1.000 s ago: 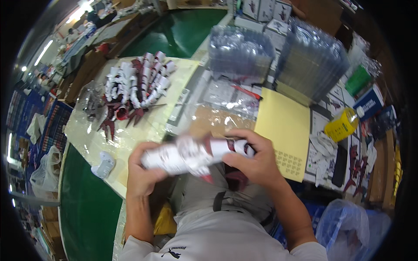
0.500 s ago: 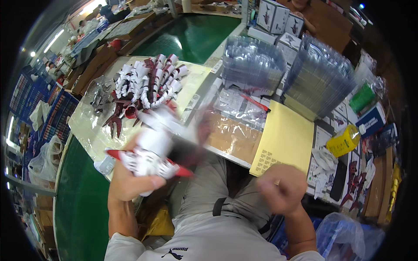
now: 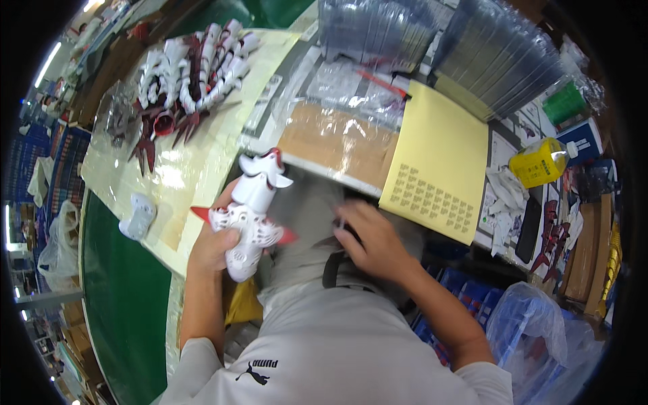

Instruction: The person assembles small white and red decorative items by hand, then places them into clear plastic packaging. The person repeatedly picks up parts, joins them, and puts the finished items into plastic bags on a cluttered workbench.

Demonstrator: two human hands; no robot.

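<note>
A white toy fish (image 3: 251, 214) with jointed segments and red pointed side fins is gripped in my left hand (image 3: 214, 241), upright above my lap. My thumb presses on its perforated white body. To the right, my right hand (image 3: 371, 237) hovers over my thigh, thumb and fingers curled toward each other. A small dark blurred thing shows by those fingertips; its kind cannot be made out. On the table's left part lies a pile of similar white and dark red jointed fish bodies (image 3: 192, 71), tails toward me. A white rounded controller (image 3: 138, 217) lies near the edge.
A yellow label sheet (image 3: 439, 158) lies beside a brown cardboard panel (image 3: 337, 142). Clear plastic trays (image 3: 496, 57) are stacked behind. A yellow bottle (image 3: 540, 163), a black phone-like object (image 3: 528, 229) and dark red parts (image 3: 557, 233) are right. A bag-lined blue crate (image 3: 530, 324) stands below.
The view has tilted downward. My right hand has come inward from beside the label sheet to above my lap. The toy fish stays in my left hand, now steadier and more upright.
</note>
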